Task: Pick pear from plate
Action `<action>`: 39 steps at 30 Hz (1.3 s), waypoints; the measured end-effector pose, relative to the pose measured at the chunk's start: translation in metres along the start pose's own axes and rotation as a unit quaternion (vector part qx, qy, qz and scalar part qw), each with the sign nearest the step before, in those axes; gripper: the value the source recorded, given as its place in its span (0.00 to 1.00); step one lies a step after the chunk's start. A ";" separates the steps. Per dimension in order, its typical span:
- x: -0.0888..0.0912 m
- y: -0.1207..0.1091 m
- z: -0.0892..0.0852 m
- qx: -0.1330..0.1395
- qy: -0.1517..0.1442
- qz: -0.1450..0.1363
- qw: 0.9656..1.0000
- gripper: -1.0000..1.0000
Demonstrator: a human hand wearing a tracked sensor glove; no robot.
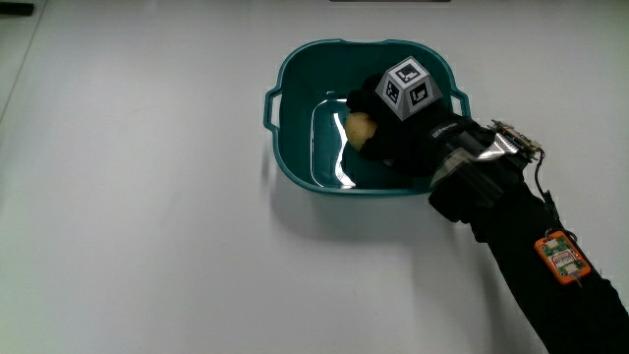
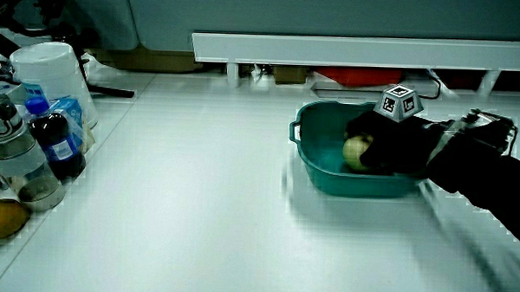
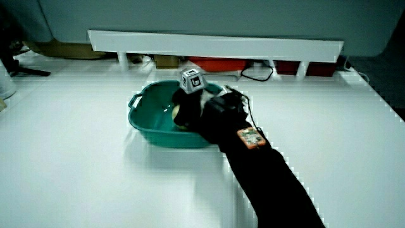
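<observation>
A teal bowl-shaped plate with two handles point(image 1: 295, 169) stands on the white table. Inside it lies a pale yellow pear point(image 1: 359, 127), also visible in a side view point(image 2: 355, 151). The black gloved hand point(image 1: 391, 143) reaches into the plate, its fingers curled around the pear, which peeks out between them. The patterned cube point(image 1: 406, 88) on the hand's back faces upward. In both side views the hand point(image 2: 388, 143) point(image 3: 192, 109) sits low inside the plate point(image 2: 310, 162) point(image 3: 143, 124), with the forearm crossing the rim nearest the person. Much of the pear is hidden by the glove.
At the table's edge in a side view stand a white tub point(image 2: 52, 76), a blue-labelled bottle point(image 2: 57, 139), a clear jar point(image 2: 12, 151) and a yellow fruit point(image 2: 1, 218). A low white partition point(image 2: 367, 51) runs along the table's end.
</observation>
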 end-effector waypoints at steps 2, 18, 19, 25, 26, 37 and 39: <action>-0.001 -0.001 0.001 0.003 -0.005 -0.003 1.000 1.00; 0.006 -0.007 -0.003 0.044 0.006 0.007 0.999 1.00; 0.005 -0.008 -0.001 0.041 0.009 0.013 0.999 1.00; 0.006 -0.021 0.023 0.076 0.016 0.023 0.997 1.00; 0.006 -0.023 0.026 0.077 0.017 0.029 0.996 1.00; -0.005 -0.067 0.071 0.125 0.005 0.084 0.989 1.00; -0.009 -0.074 0.079 0.135 0.006 0.093 0.986 1.00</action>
